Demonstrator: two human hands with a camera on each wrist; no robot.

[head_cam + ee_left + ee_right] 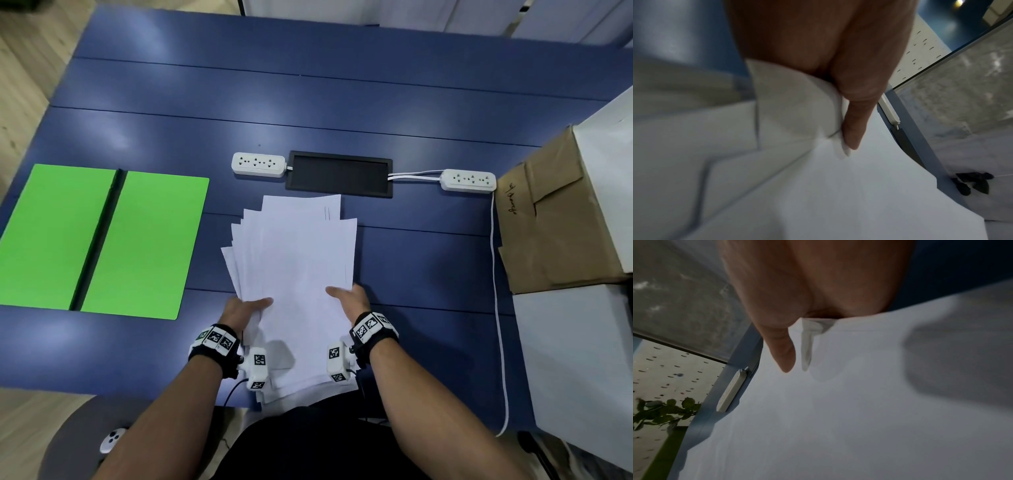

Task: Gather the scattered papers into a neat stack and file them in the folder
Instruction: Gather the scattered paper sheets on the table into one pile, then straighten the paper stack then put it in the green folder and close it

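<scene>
A loose, fanned bundle of white papers (298,260) lies in the middle of the blue table, its near end overhanging the front edge. My left hand (245,308) grips the bundle's left side, thumb on top of the sheets; the left wrist view shows that thumb pressed on the papers (818,186). My right hand (349,298) holds the right side the same way, thumb over the papers (838,402). The fingers of both hands are hidden under the sheets. An open green folder (102,240) with a dark spine lies flat to the left, apart from the papers.
Two white power strips (258,164) (467,180) flank a black cable tray (339,173) just behind the papers. A white cord (495,274) runs down the right side. A brown paper bag (551,219) and white boxes (582,359) stand at the right.
</scene>
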